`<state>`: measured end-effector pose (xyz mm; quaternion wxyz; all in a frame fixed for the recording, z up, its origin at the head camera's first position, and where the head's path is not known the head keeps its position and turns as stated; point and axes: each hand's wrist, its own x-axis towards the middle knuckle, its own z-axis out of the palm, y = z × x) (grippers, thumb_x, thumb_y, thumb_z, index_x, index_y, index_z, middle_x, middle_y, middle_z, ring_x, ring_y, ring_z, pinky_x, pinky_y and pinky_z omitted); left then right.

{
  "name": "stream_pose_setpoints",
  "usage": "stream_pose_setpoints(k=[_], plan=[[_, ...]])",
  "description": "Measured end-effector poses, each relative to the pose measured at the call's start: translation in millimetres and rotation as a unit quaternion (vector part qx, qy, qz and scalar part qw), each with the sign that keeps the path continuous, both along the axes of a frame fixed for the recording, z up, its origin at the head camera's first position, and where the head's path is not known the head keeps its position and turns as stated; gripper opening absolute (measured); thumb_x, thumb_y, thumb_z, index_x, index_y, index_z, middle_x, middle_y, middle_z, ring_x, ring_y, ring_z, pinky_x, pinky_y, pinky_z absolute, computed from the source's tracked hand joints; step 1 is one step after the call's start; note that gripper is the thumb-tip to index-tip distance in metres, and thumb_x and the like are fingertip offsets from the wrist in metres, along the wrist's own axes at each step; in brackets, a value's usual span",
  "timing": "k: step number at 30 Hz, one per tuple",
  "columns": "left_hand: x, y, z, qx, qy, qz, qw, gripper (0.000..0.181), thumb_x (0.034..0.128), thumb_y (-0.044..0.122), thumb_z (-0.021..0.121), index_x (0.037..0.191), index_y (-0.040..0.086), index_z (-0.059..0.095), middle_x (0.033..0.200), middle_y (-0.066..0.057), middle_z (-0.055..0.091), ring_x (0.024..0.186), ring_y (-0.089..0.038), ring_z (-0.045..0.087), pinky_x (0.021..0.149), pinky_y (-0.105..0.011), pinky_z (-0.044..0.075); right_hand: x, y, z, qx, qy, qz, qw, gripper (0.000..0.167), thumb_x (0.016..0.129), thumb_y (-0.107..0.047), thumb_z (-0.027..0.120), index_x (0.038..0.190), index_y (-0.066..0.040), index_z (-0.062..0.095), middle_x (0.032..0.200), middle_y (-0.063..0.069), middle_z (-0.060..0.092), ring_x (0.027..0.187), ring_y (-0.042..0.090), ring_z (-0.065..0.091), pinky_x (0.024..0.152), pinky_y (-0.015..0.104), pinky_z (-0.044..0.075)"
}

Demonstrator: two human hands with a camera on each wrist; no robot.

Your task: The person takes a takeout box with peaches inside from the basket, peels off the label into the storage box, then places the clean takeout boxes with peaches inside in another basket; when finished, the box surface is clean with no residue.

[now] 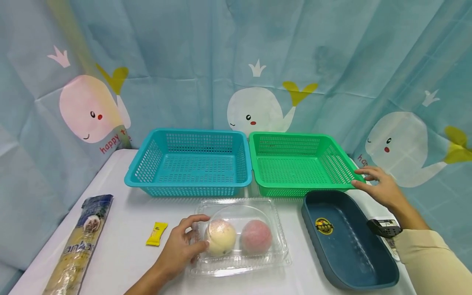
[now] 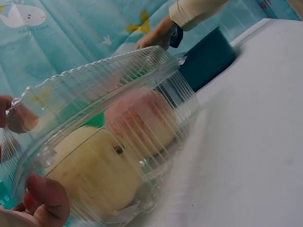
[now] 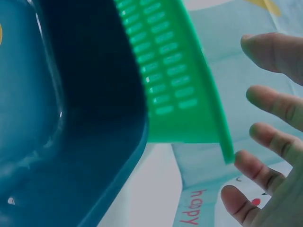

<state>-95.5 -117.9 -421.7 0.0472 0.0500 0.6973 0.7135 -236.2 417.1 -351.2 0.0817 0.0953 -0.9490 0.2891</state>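
Observation:
A clear plastic clamshell box (image 1: 237, 266) lies on the table with two round fruits inside, a pale yellow fruit (image 1: 221, 237) and a pinkish-red fruit (image 1: 256, 237). My left hand (image 1: 178, 248) grips the box's left end, thumb and fingers on either side of its edge in the left wrist view. Beyond the box stand a blue basket (image 1: 191, 190) and a green basket (image 1: 284, 191), side by side. At the green basket's right front corner is my right hand (image 1: 381, 190), fingers spread and holding nothing. Its fingertips are close to the rim; contact is unclear.
A dark blue tub (image 1: 346, 241) with a round sticker stands at the right, against the green basket's front. To the left lie a small yellow packet (image 1: 157, 234) and a long printed bag (image 1: 79, 250). A whale-print curtain (image 1: 184, 53) hangs behind the table.

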Motion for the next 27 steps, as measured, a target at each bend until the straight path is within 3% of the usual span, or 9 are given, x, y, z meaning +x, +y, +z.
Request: stream_pose_setpoints(k=[4, 7, 12, 20, 24, 27], plan=[[3.3, -1.1, 3.7, 0.019, 0.002, -0.002, 0.9998, 0.056, 0.0725, -0.009, 0.067, 0.126, 0.001, 0.054, 0.116, -0.023, 0.029, 0.062, -0.013, 0.049, 0.04, -0.02, 0.035, -3.1, 4, -5.6, -0.003, -0.015, -0.002, 0.9999, 0.057, 0.093, -0.033, 0.063, 0.131, 0.008, 0.052, 0.146, 0.029, 0.027, 0.122, 0.057, 0.03, 0.078, 0.07, 0.034], [6.4, -1.7, 8.1, 0.03, 0.005, -0.003, 0.9995, 0.057, 0.0729, -0.011, 0.067, 0.127, 0.0, 0.052, 0.109, -0.023, 0.029, 0.049, -0.009, 0.039, 0.039, -0.02, 0.036, -5.7, 7, -9.4, 0.001, -0.026, -0.002, 0.9997, 0.06, 0.094, -0.035, 0.062, 0.131, 0.011, 0.05, 0.15, 0.03, 0.022, 0.129, 0.059, 0.02, 0.084, 0.074, 0.027], [10.6, -5.2, 20.5, 0.067, 0.034, -0.012, 0.9971, 0.057, 0.0733, -0.014, 0.065, 0.126, -0.002, 0.05, 0.106, -0.024, 0.027, 0.048, -0.009, 0.04, 0.038, -0.022, 0.038, -9.5, 6, -13.3, 0.031, -0.031, 0.0, 0.999, 0.06, 0.094, -0.035, 0.062, 0.128, 0.013, 0.052, 0.151, 0.03, 0.021, 0.131, 0.059, 0.017, 0.086, 0.075, 0.025], [8.6, -10.1, 46.1, 0.132, 0.106, -0.057, 0.9839, 0.057, 0.0741, -0.021, 0.057, 0.128, -0.008, 0.045, 0.102, -0.023, 0.025, 0.049, -0.013, 0.035, 0.035, -0.032, 0.03, -11.1, 5, -12.1, 0.046, -0.054, 0.014, 0.9974, 0.061, 0.096, -0.036, 0.059, 0.129, 0.014, 0.051, 0.151, 0.029, 0.023, 0.13, 0.06, 0.019, 0.088, 0.075, 0.026], [4.0, -9.0, 61.6, 0.141, 0.117, -0.065, 0.9809, 0.056, 0.0746, -0.021, 0.056, 0.128, -0.006, 0.047, 0.114, -0.023, 0.019, 0.051, -0.013, 0.036, 0.037, -0.027, 0.032, -10.9, 6, -12.6, 0.032, -0.063, 0.017, 0.9974, 0.062, 0.096, -0.036, 0.059, 0.131, 0.014, 0.049, 0.152, 0.027, 0.021, 0.131, 0.059, 0.016, 0.089, 0.074, 0.025], [-0.7, -6.3, 74.6, 0.135, 0.105, -0.061, 0.9833, 0.055, 0.0756, -0.019, 0.056, 0.128, -0.005, 0.047, 0.119, -0.023, 0.017, 0.052, -0.012, 0.036, 0.041, -0.022, 0.035, -11.0, 7, -13.2, 0.024, -0.069, 0.018, 0.9972, 0.062, 0.096, -0.036, 0.059, 0.132, 0.014, 0.049, 0.153, 0.026, 0.02, 0.132, 0.059, 0.014, 0.09, 0.074, 0.026]])
